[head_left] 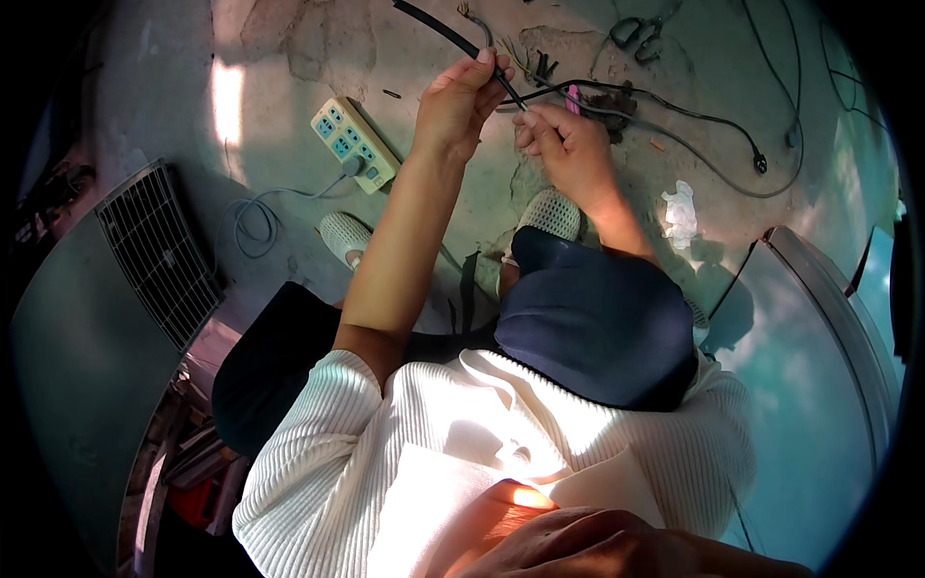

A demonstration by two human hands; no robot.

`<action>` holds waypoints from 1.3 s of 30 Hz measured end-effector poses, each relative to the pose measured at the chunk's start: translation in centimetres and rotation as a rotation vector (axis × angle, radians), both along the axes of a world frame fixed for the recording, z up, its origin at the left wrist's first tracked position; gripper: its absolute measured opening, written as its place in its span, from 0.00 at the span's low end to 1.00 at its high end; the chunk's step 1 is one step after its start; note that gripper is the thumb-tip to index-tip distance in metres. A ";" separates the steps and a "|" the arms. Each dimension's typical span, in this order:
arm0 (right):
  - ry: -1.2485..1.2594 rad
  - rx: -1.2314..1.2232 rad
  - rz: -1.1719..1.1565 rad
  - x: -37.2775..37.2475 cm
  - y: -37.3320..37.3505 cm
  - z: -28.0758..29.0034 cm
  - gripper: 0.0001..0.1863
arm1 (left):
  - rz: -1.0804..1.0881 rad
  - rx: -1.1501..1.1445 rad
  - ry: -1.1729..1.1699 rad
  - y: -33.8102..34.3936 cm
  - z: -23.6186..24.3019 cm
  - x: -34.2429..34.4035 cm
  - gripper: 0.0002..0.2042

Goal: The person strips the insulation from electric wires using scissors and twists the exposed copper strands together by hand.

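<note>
Two closed grips, left hand [462, 106] and right hand [575, 154], pinch a black cable [439, 26] running upper-left to lower-right.

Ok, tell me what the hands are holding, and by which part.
A black cable: the left hand grips it partway along; the right hand pinches it near its lower visible end.

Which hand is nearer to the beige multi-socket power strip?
Left. The left hand is to the right of the power strip; the right hand is farther right, beyond the left.
</note>
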State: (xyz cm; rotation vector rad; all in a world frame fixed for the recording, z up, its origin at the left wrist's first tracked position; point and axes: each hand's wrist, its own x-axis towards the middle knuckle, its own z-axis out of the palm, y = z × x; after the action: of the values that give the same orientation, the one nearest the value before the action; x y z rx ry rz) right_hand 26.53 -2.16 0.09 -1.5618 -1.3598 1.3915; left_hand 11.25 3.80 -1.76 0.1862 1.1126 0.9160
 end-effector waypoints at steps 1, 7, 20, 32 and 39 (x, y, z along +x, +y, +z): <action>0.018 -0.002 -0.008 0.0 0.1 0.0 0.10 | 0.009 -0.002 -0.026 0.1 -0.1 0.0 0.11; 0.226 -0.175 -0.066 0.4 -0.7 0.4 0.12 | 0.195 0.749 1.246 2.7 2.4 -1.3 0.13; 0.698 -0.340 -0.172 4.8 -0.1 0.8 0.13 | -0.795 1.157 1.079 0.1 4.7 -0.7 0.09; 0.472 0.045 -0.184 1.0 3.6 1.9 0.15 | -0.544 0.618 0.803 -0.1 5.2 -1.3 0.10; 0.356 0.116 -0.250 0.0 4.3 1.6 0.07 | -0.516 0.540 0.702 -0.4 5.0 -1.2 0.10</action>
State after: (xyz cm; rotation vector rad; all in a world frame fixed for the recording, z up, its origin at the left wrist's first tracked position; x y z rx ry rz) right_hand 26.56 2.12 1.70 -1.2836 -0.9785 1.3327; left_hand 10.08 3.43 3.27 1.2566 1.3308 0.6668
